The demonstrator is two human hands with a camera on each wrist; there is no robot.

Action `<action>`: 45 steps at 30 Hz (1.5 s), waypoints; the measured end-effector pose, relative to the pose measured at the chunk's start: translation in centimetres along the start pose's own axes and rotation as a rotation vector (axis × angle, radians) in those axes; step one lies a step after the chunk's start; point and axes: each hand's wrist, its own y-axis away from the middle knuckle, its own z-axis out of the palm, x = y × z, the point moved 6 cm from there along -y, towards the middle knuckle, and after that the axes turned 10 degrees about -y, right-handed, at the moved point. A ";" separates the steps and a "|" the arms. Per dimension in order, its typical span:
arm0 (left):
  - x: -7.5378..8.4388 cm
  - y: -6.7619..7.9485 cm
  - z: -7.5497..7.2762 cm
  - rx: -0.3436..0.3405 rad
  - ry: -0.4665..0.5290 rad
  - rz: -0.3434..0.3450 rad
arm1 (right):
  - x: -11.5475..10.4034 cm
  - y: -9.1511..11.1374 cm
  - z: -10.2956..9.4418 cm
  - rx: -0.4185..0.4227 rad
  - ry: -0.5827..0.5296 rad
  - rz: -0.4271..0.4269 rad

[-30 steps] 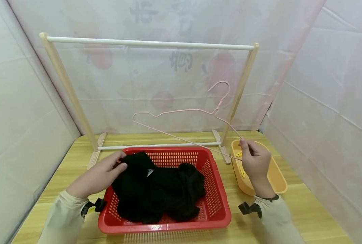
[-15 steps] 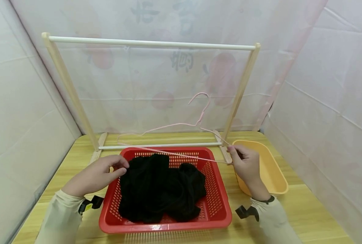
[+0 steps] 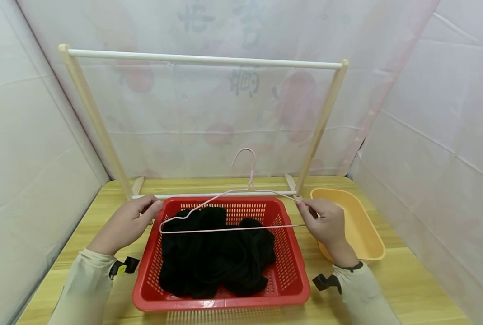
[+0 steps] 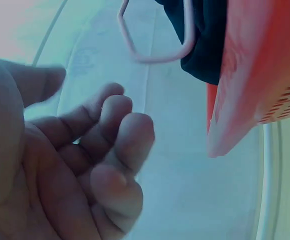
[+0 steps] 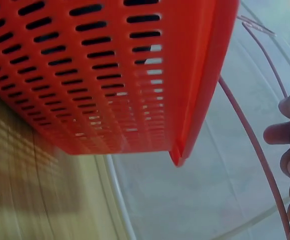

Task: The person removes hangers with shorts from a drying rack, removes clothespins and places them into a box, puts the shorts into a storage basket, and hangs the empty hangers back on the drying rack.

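Note:
My right hand (image 3: 328, 225) grips the right end of a pink wire clothes hanger (image 3: 225, 230). The hanger's hook points up, and its bottom bar crosses above a black garment (image 3: 221, 259) bunched in the red basket. In the left wrist view, the hanger's rounded left corner (image 4: 157, 60) is near the garment and basket rim. My left hand (image 3: 127, 223), loosely curled and holding nothing, is left of that corner; its fingers (image 4: 135, 137) are apart from the wire. From the right wrist, the hanger wire (image 5: 254, 138) runs past the basket to my fingers.
The red perforated basket (image 3: 221, 304) stands at the front of the wooden table (image 3: 408, 275). Behind it is a rack with a white top bar (image 3: 204, 59) and wooden posts. A yellow tub (image 3: 367, 225) stands right, partly behind my right hand. White curtains surround the table.
My right hand has brought the hanger down and left, levelling it over the basket. My left hand has let go of the black garment and drawn slightly away and up.

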 end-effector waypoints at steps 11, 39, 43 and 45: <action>0.1 0.1 -0.8 0.158 -0.020 0.019 | -0.5 0.0 0.2 0.019 -0.047 0.094; -2.9 0.8 1.5 -0.223 0.013 -0.283 | -0.8 -0.6 -0.3 0.125 -0.162 0.237; -3.1 0.7 2.6 -0.263 0.062 -0.252 | -0.5 -0.4 -0.4 0.128 -0.149 0.240; -3.2 0.4 3.3 -0.275 0.099 -0.233 | -0.3 -0.2 -0.5 0.127 -0.151 0.243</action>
